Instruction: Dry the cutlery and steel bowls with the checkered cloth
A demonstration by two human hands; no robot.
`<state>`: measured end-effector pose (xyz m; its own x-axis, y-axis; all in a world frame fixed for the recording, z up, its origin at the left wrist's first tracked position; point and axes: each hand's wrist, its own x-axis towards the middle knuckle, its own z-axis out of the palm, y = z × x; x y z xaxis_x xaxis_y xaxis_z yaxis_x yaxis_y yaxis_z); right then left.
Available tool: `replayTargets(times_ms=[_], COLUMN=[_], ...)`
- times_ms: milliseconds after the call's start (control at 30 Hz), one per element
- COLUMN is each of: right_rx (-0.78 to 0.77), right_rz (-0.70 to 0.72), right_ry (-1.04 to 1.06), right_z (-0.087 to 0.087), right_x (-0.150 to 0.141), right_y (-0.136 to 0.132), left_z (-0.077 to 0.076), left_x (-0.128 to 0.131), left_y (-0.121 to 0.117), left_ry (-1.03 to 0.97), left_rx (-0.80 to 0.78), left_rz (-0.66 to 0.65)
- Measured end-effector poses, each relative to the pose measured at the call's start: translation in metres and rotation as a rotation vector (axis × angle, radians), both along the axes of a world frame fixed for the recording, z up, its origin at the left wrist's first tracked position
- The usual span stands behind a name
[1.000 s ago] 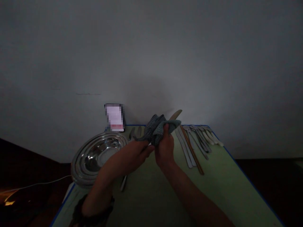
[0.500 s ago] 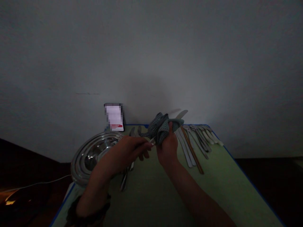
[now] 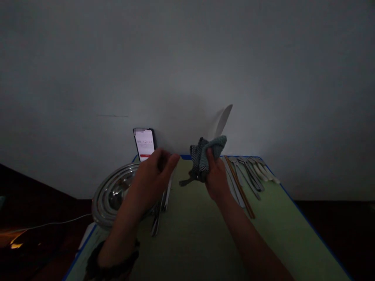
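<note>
My right hand (image 3: 216,177) is closed round a grey-blue checked cloth (image 3: 206,154). A table knife is wrapped in that cloth, and its blade (image 3: 224,118) sticks up and to the right against the wall. My left hand (image 3: 154,177) hovers apart from the cloth with its fingers loosely stretched forward, holding nothing. It hangs above a few pieces of loose cutlery (image 3: 158,212) that lie beside a steel bowl (image 3: 109,195).
The green table (image 3: 190,242) has a blue edge and stands against a pale wall. A row of several knives, spoons and a brown stick (image 3: 244,175) lies at the right. A lit phone (image 3: 145,143) leans on the wall. A white cable (image 3: 43,226) runs off left.
My left hand let go of the knife's handle and drew back to the left. My right hand tipped the cloth-wrapped knife upward, so the blade now points high against the wall.
</note>
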<state>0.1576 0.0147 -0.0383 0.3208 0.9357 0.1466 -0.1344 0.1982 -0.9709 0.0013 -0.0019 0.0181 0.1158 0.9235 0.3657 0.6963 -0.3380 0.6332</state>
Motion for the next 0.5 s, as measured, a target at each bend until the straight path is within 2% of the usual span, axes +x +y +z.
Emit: replayTargets(times_ms=[67, 200, 300, 433, 500], right_rx=[-0.01, 0.074, 0.074, 0.054, 0.016], right_rz=[0.106, 0.503, 0.726, 0.91, 0.952], right_ry=[-0.08, -0.368, -0.52, -0.656, -0.69], right_z=[0.004, 0.011, 0.014, 0.015, 0.016], right_x=[0.006, 0.017, 0.025, 0.036, 0.044], right_y=[-0.002, -0.006, -0.008, -0.008, -0.007], left_z=[-0.005, -0.014, -0.013, -0.006, -0.005], left_x=[0.002, -0.001, -0.006, -0.01, -0.01], left_y=[0.004, 0.014, 0.017, 0.013, 0.012], left_ry=[-0.125, -0.527, -0.774, -0.911, -0.921], left_rx=[-0.014, -0.001, 0.0, 0.053, 0.086], left_rz=[-0.003, -0.051, -0.053, 0.018, 0.05])
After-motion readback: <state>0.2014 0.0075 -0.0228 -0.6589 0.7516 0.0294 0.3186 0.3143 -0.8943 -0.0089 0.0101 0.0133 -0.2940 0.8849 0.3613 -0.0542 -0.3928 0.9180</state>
